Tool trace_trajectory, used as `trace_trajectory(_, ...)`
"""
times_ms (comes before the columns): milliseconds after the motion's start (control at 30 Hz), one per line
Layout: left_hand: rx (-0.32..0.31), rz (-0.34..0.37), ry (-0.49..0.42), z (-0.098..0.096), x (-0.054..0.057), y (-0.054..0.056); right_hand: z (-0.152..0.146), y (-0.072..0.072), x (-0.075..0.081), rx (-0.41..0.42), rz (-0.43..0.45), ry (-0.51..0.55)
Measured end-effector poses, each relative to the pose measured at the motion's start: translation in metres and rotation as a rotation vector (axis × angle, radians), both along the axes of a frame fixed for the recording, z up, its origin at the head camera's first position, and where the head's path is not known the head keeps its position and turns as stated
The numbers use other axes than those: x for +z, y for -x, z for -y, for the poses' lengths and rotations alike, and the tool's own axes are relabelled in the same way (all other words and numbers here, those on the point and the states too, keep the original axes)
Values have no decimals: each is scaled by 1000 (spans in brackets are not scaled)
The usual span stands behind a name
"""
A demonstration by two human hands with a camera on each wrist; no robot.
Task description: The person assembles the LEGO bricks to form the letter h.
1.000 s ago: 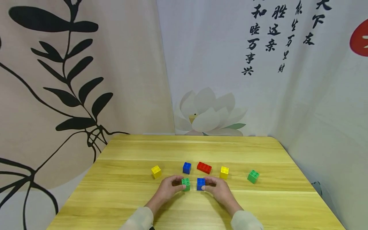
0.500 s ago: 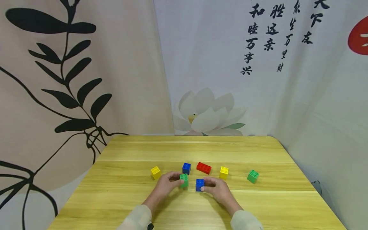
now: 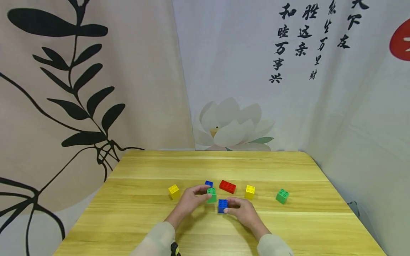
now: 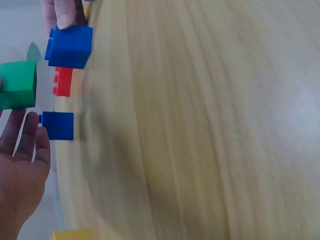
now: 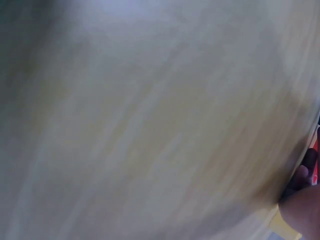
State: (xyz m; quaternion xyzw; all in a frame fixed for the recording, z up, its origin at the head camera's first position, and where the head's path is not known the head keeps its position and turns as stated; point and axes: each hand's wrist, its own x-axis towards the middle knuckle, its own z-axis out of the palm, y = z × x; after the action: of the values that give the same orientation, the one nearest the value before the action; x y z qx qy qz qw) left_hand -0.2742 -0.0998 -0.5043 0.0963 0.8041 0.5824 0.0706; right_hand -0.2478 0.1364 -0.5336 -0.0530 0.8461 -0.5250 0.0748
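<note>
- Evidently both hands are occupied above the middle of the pale wooden desk (image 3: 320, 231), between its left and right edges.
- The left hand (image 3: 189, 202) pinches a bright green, studded block (image 3: 211, 195), seemingly plastic, between thumb and fingers; the left wrist view shows its other fingers stretched out beside it.
- Toward the near edge from it, the right hand (image 3: 242, 210) grips a deep blue studded block (image 3: 222, 206) from its right side, thumb at the near face.
- Both grips sit on the sides, probably to leave the studs uncovered and facing up.
- The green block looks lifted off the desk; whether the held blue one touches the wood, I cannot tell.
- Nearer the far edge, a second blue studded block (image 3: 209, 184) stands partly hidden behind the green one, and a longer red studded brick (image 3: 227, 186) lies turned at a slant.
- A yellow studded block (image 3: 174, 191) sits toward the left edge, another yellow block (image 3: 250, 192) beyond the right hand, and a second green block (image 3: 282, 196) toward the right edge, perhaps spread to leave the hands room.
- The held pieces look boxy and glossy, with smooth plain sides; the right wrist view is too blurred to add detail.
</note>
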Motion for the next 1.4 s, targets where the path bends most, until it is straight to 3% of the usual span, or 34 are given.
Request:
trace_trajectory(533,-70,11,6,-24,6,0,-1,1,-1,17,0,8)
trace_trajectory(900,-107,-22,35,-30,0,2,-2,1,0,26,-28,6)
trace_trajectory(1033,-121,-29,26,-30,3,-1,-1,2,0,30,-31,6)
trace_trajectory(1267,-142,-18,6,-31,22,-11,0,1,0,27,-14,11)
trace_trajectory(1400,-149,-18,15,-31,17,-8,0,1,-1,30,-18,8)
